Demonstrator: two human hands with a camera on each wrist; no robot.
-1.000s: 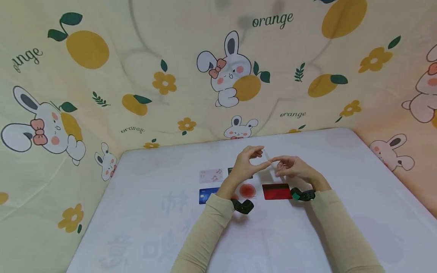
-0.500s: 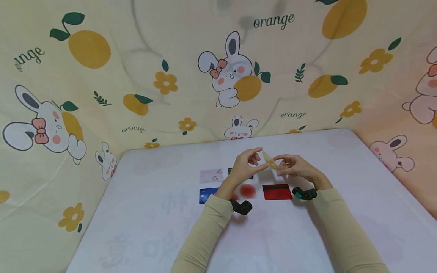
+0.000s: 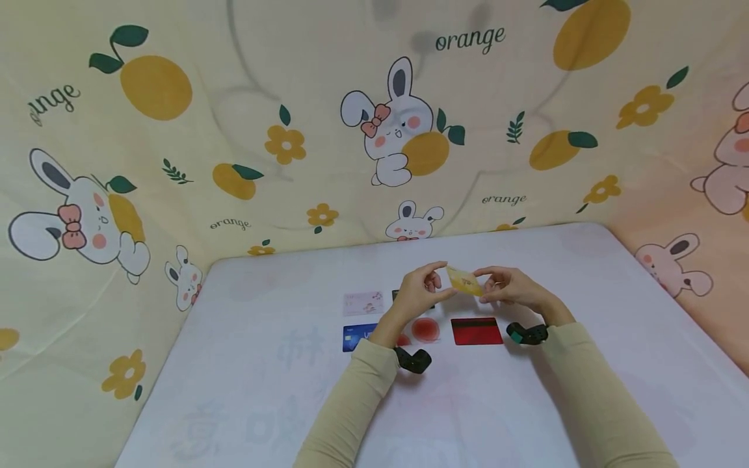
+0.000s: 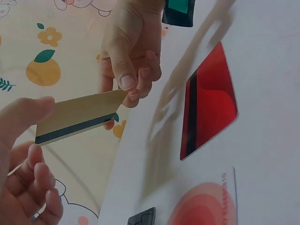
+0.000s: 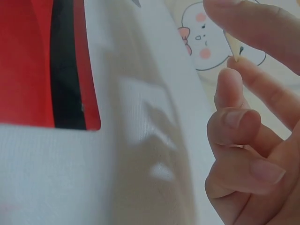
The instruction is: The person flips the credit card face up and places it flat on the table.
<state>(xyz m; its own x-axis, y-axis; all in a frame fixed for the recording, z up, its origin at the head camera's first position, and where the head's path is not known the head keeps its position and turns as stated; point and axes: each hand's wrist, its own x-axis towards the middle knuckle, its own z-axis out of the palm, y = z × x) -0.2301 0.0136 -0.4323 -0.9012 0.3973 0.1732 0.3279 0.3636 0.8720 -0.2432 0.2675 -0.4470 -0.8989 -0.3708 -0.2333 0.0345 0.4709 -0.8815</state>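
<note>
A yellow-gold bank card (image 3: 464,282) is held in the air above the back of the table, between both hands. My left hand (image 3: 417,289) pinches its left end between thumb and fingers. At the opposite end, my right hand (image 3: 510,289) pinches it between thumb and index finger. In the left wrist view the card's dark-striped side (image 4: 79,117) is visible, with the left hand (image 4: 28,159) and right hand (image 4: 131,51) at its ends. Only a thin sliver of the card (image 5: 232,48) appears beside the right hand (image 5: 253,140) in the right wrist view.
Several cards lie on the white table (image 3: 246,377): a pale pink one (image 3: 363,303), a blue one (image 3: 355,337), a red one with a black stripe (image 3: 476,332), and one with red circles (image 3: 425,330). A dark card (image 4: 143,218) is mostly hidden. Printed fabric (image 3: 316,130) stands behind.
The yellow card has turned from nearly edge-on to showing its printed face to the head view. Both hands are slightly lower, and the right hand has shifted a little to the right.
</note>
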